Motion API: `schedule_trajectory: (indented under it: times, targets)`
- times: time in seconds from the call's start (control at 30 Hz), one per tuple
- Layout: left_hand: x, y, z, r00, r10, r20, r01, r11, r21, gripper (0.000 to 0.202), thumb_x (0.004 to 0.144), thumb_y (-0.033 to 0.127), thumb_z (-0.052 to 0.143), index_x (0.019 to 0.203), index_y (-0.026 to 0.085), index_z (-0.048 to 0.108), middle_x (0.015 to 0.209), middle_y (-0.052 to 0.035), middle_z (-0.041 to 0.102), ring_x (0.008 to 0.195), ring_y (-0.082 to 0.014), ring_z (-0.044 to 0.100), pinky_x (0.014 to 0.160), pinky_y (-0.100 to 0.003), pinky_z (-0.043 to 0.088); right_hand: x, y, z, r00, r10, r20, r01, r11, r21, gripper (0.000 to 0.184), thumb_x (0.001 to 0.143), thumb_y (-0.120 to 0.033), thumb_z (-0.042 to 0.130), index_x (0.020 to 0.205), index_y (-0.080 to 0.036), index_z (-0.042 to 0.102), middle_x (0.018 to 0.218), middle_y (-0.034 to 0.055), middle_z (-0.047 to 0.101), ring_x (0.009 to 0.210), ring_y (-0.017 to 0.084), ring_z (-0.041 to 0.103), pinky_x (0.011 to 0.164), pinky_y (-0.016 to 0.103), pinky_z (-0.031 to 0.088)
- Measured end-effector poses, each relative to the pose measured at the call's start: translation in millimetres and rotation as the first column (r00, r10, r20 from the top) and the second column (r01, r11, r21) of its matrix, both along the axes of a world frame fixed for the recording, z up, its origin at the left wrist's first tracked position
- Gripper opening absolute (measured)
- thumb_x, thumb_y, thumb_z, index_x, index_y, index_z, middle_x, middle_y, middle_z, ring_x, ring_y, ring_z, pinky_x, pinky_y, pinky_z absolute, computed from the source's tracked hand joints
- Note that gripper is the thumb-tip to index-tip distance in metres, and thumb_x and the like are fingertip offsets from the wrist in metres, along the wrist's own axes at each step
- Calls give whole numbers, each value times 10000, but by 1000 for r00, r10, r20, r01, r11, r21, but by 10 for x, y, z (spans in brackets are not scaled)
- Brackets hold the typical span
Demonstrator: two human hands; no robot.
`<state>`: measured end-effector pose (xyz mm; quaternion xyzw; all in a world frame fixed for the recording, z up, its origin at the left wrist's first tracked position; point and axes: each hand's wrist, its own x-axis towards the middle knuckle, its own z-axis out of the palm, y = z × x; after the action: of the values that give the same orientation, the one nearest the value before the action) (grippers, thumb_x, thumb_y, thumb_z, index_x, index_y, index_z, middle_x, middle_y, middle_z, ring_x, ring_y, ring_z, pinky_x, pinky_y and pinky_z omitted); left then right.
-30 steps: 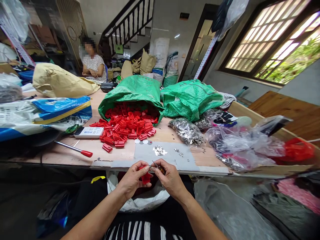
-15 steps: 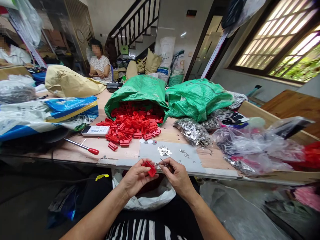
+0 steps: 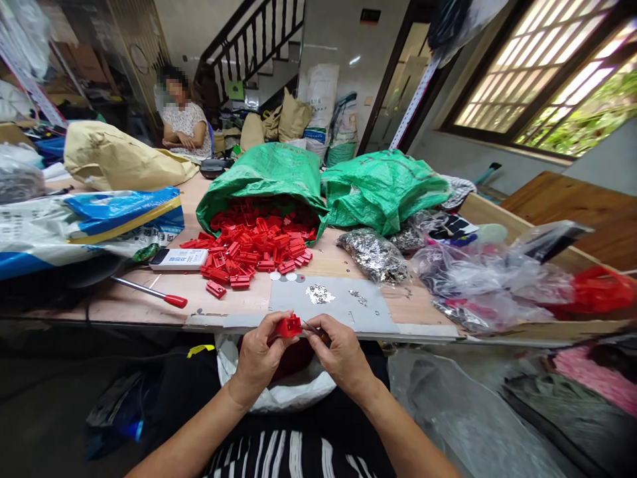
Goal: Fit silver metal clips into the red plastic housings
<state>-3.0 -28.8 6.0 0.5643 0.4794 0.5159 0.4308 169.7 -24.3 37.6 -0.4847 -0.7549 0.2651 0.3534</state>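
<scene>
My left hand (image 3: 261,355) is closed, pinching a small red plastic part (image 3: 289,325) between thumb and fingers; its hollow, box-like end faces right. Closed too, my right hand (image 3: 343,355) grips a thin pointed tool (image 3: 318,332) with a brownish handle. The tool's tip is right beside the red part; whether they touch I cannot tell. Both hands are at the table's front edge, above an open white sack (image 3: 298,396) at my lap. Just beyond them, small shiny metal pieces (image 3: 319,294) lie on a grey sheet (image 3: 338,318).
Red parts (image 3: 249,245) spill from a green sack (image 3: 279,166). Another green sack (image 3: 383,189) and a bag of metal pieces (image 3: 375,255) are at right. A red-tipped lever (image 3: 174,301) and a white box-shaped device (image 3: 179,259) lie left. Across the table sits a person (image 3: 184,126).
The red part has been turned and raised slightly, its open end now facing right. A small metal piece seen between the hands earlier is no longer visible. The view has shifted slightly.
</scene>
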Motion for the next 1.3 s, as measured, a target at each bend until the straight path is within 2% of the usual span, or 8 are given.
schedule_trajectory:
  times: [0.13,0.27,0.43,0.57,0.67,0.87,1.07,1.3]
  targets:
    - [-19,-30,-20,988,4,-154,16,991,129,346,772,253,663,1117,271,632,1096,-21,710,953,-203,675,866,-283,500,-37,7,-25,999,2,36,-3,1000,22,135,819,-120,499,864,-206,592,813,24,623,729,151,576,672,251,433]
    - [-19,-30,-84,974,50,-221,7,969,249,334,806,248,630,1140,254,615,1108,-26,708,978,-189,675,888,-289,509,-37,29,-2,998,49,31,-49,998,24,160,810,-93,499,874,-200,599,829,27,614,748,149,572,686,256,434]
    - [1,-28,-99,960,106,-260,-24,953,301,336,810,251,633,1145,245,604,1113,-40,706,983,-185,677,894,-288,520,-11,61,26,993,107,55,-109,993,35,182,810,-75,500,900,-195,603,823,28,603,758,148,561,698,259,432]
    - [14,-44,-88,960,100,-262,-11,946,324,322,814,247,628,1135,244,607,1110,-38,708,1002,-186,672,907,-285,517,8,87,57,986,148,71,-149,989,14,149,837,-103,505,888,-189,615,804,29,601,771,152,556,711,263,423]
    - [17,-54,-89,965,86,-246,-3,947,320,326,813,243,631,1138,247,601,1112,-35,707,1001,-182,672,897,-276,523,39,111,78,983,184,-6,-185,982,-45,125,869,-161,513,901,-193,629,827,26,611,786,146,557,722,255,418]
    - [15,-51,-89,960,109,-259,-16,941,337,348,802,230,648,1146,246,597,1129,-44,702,1048,-200,654,934,-311,513,129,148,28,981,37,-191,-74,979,-189,80,878,-259,530,874,-190,569,796,-15,569,731,119,499,684,231,386]
    - [14,-65,-77,956,109,-274,11,916,402,336,801,195,643,1130,249,607,1085,-31,722,1105,-210,623,983,-334,485,82,154,-98,965,69,-254,-142,948,-284,148,835,-316,587,803,-195,508,745,-42,494,703,108,437,653,222,355]
    - [26,-124,-152,940,67,-335,95,891,444,342,814,159,619,1145,237,587,1082,-46,714,1008,-182,669,890,-278,536,27,134,-235,909,65,-412,-248,878,-410,239,784,-311,627,749,-201,419,674,-64,390,615,90,344,565,211,305]
